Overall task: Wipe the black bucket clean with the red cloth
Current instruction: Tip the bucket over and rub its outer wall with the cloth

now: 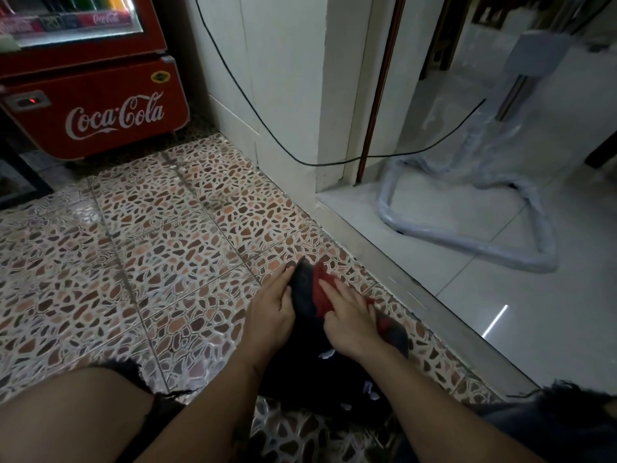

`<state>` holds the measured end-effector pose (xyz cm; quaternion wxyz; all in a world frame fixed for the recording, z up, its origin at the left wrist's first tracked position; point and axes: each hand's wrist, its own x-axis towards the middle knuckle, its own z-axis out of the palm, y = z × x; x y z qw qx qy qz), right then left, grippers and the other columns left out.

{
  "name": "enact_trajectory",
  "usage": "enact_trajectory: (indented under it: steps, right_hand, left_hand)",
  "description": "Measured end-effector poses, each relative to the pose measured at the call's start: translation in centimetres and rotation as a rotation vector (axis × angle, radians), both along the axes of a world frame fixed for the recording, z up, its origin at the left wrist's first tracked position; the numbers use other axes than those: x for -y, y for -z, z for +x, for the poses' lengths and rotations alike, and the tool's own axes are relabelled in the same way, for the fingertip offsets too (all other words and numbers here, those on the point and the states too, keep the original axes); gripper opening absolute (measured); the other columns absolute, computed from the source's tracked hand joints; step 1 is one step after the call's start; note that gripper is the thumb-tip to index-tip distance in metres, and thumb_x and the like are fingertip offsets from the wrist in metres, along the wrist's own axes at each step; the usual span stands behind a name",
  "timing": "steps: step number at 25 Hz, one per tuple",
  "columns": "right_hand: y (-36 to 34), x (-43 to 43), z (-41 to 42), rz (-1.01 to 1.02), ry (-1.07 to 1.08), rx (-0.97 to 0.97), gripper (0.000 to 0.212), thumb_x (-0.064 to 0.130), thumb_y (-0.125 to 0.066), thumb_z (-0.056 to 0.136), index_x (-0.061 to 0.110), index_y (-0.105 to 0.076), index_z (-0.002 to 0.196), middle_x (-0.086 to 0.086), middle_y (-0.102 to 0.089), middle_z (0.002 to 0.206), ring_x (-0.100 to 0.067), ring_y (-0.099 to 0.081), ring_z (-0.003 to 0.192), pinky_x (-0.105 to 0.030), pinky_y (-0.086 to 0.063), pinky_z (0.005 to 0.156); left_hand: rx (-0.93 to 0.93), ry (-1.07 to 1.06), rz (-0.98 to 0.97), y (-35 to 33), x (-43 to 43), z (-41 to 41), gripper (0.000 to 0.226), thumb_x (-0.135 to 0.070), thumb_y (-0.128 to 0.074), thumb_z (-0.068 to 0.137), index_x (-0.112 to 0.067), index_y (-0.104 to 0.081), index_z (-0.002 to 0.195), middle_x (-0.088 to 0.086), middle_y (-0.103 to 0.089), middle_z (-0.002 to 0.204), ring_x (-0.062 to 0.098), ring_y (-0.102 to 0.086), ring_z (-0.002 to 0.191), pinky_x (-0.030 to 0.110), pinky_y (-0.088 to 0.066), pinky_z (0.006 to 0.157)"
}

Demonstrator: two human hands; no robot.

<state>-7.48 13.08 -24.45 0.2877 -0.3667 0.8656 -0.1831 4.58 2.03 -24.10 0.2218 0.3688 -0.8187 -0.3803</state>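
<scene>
Pebble-pattern floor tile [160, 235], glossy, brown/pink stones w/ pale grout, fills most of the view. Nearest: bare knees and frayed black shorts at bottom edge, forearms reaching fwd. Black bucket [302, 389] sits on floor between the legs, dark and hard to make out; shape unclear. Left hand [270, 315] lies flat on its left side, fingers straight and close together, touching dark cloth edge. Right hand [347, 320] presses the red cloth [322, 294] down onto the bucket top, fingers spread a bit; cloth is red w/ dark patches, crumpled, one corner poking out right of the wrist. Further right: grey sill, then smooth white tile w/ plastic-wrapped tube stand [474, 208]. Black cable [267, 135] droops across white wall. Far left: red cooler [96, 108], white "Coca-Cola" script.
</scene>
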Motion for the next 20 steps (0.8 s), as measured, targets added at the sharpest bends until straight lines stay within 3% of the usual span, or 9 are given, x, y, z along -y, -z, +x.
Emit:
enact_trajectory:
  steps: [4,10,14,17,20]
  right_hand:
    - [-0.4,2.7,-0.2,-0.116,-0.08,0.044,0.079,0.034,-0.031,0.076,0.051,-0.027,0.153,0.012,-0.017,0.168,-0.013,-0.01,0.152,-0.055,-0.001,0.122]
    - [-0.7,5.2,-3.4,0.084,0.062,0.118,0.071,0.036,-0.031,0.085,0.04,-0.028,0.156,-0.002,-0.032,0.164,-0.032,-0.032,0.146,-0.06,-0.017,0.119]
    - [-0.5,3.1,-1.3,0.002,-0.037,0.037,0.075,0.031,-0.033,0.083,0.05,-0.021,0.154,0.008,-0.016,0.168,-0.021,-0.012,0.153,-0.066,0.0,0.119]
    - [0.6,-1.3,-0.6,-0.062,-0.144,-0.066,0.076,0.032,-0.032,0.082,0.055,-0.015,0.153,0.011,-0.009,0.169,-0.014,-0.003,0.154,-0.062,0.006,0.119]
    - [1.1,-4.5,-2.6,0.02,-0.014,-0.098,0.069,0.035,-0.031,0.089,0.046,-0.019,0.156,0.01,-0.012,0.169,-0.015,-0.006,0.154,-0.063,0.003,0.12]
  left_hand:
    - [-0.008,0.015,0.017,-0.2,0.3,-0.2,0.045,-0.013,-0.044,0.101,-0.023,-0.051,0.144,-0.005,-0.044,0.154,0.011,-0.037,0.142,0.02,-0.021,0.114]
    - [-0.057,-0.013,0.074,0.1,0.2,-0.8,0.044,-0.012,-0.046,0.1,-0.021,-0.054,0.142,-0.006,-0.046,0.152,0.009,-0.039,0.14,0.021,-0.023,0.114]
    - [-0.063,-0.065,0.242,0.1,0.6,-1.4,0.042,-0.013,-0.045,0.099,-0.023,-0.057,0.139,-0.005,-0.05,0.149,0.01,-0.045,0.135,0.028,-0.031,0.114]
    - [0.0,-0.114,0.376,-1.2,1.7,-3.2,0.04,-0.015,-0.045,0.098,-0.026,-0.064,0.13,0.002,-0.065,0.131,0.013,-0.061,0.11,0.024,-0.045,0.095]
    - [-0.003,-0.254,0.555,-1.3,1.7,-4.5,0.039,-0.014,-0.043,0.095,-0.016,-0.063,0.128,0.01,-0.062,0.131,0.023,-0.056,0.108,0.032,-0.043,0.1]
